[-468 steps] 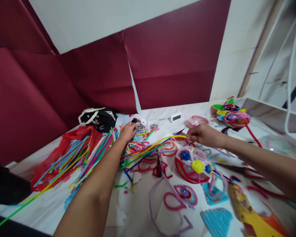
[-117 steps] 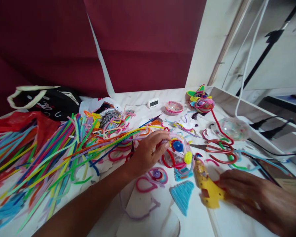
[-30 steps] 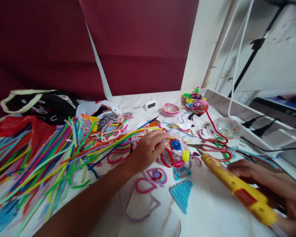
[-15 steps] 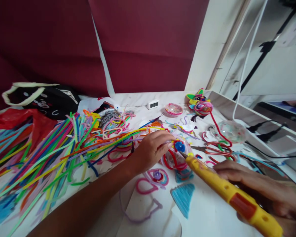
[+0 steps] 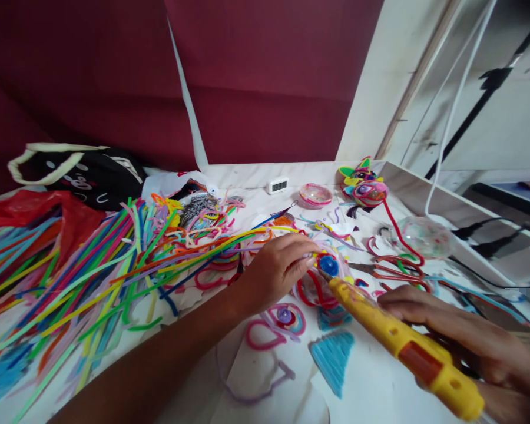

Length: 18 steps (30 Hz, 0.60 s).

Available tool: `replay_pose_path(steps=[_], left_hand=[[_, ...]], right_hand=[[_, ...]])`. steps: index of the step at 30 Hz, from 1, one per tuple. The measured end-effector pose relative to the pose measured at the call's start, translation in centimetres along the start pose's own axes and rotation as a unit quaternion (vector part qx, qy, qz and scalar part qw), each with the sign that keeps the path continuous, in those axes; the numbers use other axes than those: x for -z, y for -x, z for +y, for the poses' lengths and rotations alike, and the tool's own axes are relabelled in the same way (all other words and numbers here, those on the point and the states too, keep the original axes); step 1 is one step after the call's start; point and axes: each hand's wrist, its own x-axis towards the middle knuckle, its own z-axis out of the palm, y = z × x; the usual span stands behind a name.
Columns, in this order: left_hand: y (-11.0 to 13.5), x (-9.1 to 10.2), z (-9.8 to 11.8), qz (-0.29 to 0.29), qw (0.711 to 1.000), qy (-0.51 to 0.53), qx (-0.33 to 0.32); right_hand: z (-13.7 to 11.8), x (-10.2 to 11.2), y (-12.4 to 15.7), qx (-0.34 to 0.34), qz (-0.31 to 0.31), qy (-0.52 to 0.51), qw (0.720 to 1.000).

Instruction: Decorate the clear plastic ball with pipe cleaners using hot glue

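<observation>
My left hand (image 5: pixel 280 268) pinches the edge of a round craft piece (image 5: pixel 322 288) made of clear plastic and coiled pipe cleaners. A blue coil (image 5: pixel 328 265) ringed in red and yellow sits on its near side. My right hand (image 5: pixel 459 335) grips a yellow stick-shaped hot glue gun (image 5: pixel 393 335) with a red-brown panel. Its dark nozzle points up and left, at the lower edge of the blue coil; whether it touches is hard to tell. In front lie a pink pipe-cleaner shape (image 5: pixel 276 324) with a purple centre and a light-blue triangle (image 5: pixel 333 359).
Loose pipe cleaners (image 5: pixel 92 277) spread across the left. Scissors (image 5: pixel 393 268) with red handles lie right of the craft piece. Behind are a small digital clock (image 5: pixel 277 186), a pink-rimmed clear bowl (image 5: pixel 315 195), a finished-looking colourful figure (image 5: pixel 364 185) and a black bag (image 5: pixel 88 176).
The glue gun's nozzle has shifted slightly to the lower left edge of the blue coil. The whole view has moved a little; my left hand keeps its pinch.
</observation>
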Motion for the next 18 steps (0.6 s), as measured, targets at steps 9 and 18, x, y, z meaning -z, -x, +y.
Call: replay_pose_path(steps=[9, 18], left_hand=[[0.12, -0.12, -0.07, 0.0, 1.0, -0.003, -0.004], [0.15, -0.24, -0.25, 0.0, 1.0, -0.006, -0.01]], right_hand=[[0.59, -0.47, 0.46, -0.024, -0.056, -0.074, 0.995], [0.53, -0.96, 0.94, -0.037, -0.06, -0.052, 0.996]])
